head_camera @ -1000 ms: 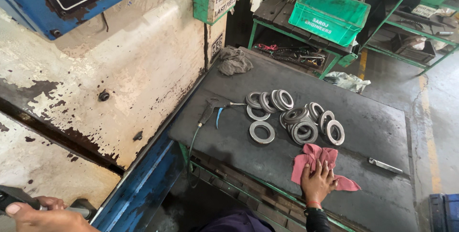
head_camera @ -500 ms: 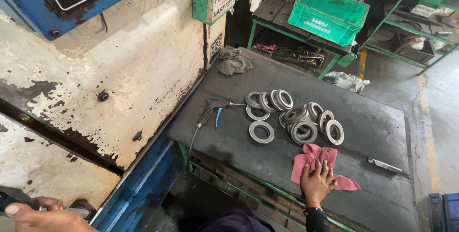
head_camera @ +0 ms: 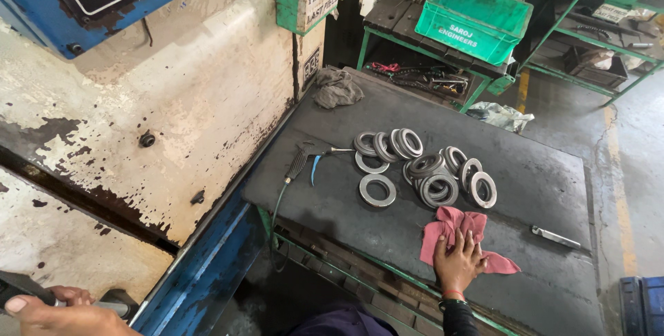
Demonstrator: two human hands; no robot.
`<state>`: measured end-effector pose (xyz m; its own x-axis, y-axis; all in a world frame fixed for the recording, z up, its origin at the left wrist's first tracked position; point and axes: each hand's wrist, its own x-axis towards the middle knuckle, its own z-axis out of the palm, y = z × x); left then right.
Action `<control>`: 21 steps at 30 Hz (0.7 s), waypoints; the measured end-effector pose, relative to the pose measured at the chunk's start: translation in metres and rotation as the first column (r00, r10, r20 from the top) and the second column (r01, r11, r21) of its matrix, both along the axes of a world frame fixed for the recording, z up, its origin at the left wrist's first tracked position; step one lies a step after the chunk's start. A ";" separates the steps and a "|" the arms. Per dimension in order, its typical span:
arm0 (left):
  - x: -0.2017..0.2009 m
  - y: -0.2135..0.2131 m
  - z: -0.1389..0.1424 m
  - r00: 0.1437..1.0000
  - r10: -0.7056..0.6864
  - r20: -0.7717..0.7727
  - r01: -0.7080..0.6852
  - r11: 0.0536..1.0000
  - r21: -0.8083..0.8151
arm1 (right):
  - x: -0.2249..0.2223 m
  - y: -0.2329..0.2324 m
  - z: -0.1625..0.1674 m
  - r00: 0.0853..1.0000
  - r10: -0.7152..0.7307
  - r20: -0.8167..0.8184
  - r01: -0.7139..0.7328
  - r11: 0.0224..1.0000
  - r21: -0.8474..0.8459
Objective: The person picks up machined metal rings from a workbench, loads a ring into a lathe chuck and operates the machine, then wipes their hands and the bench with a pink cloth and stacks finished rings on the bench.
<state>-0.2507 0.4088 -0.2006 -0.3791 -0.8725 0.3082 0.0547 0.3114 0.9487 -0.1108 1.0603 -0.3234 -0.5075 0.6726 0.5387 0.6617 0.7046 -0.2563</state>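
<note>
Left hand (head_camera: 52, 312) closed around dark handle (head_camera: 21, 289) at machine | right hand (head_camera: 458, 263) flat, fingers spread on pink rag (head_camera: 460, 235) | metal rings (head_camera: 422, 166) just beyond on table (head_camera: 539, 170)

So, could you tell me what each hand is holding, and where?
Left hand grips a dark handle at its end; right hand rests flat on the pink rag.

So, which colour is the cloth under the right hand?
Pink-red; the cloth lies under the right hand, clearest in the head view.

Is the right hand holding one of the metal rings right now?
No, the right hand lies flat on the pink rag, apart from the metal rings on the dark table.
</note>
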 end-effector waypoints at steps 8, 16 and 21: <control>0.002 0.003 0.001 0.996 -0.023 -0.085 0.022 1.000 -0.016 | 0.002 -0.001 -0.001 1.000 0.006 -0.011 -0.006 1.000 0.001; 0.004 0.007 0.010 0.998 -0.003 -0.061 -0.001 0.998 -0.062 | 0.004 -0.005 -0.003 1.000 -0.002 -0.012 0.002 1.000 0.008; 0.011 0.013 0.022 1.000 0.003 0.006 -0.002 0.997 -0.077 | 0.004 -0.007 -0.004 1.000 -0.003 -0.002 0.003 1.000 0.003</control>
<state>-0.2401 0.4221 -0.1787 -0.3793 -0.8471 0.3721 0.0479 0.3836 0.9222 -0.1072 1.0537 -0.3274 -0.5041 0.6727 0.5416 0.6634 0.7032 -0.2559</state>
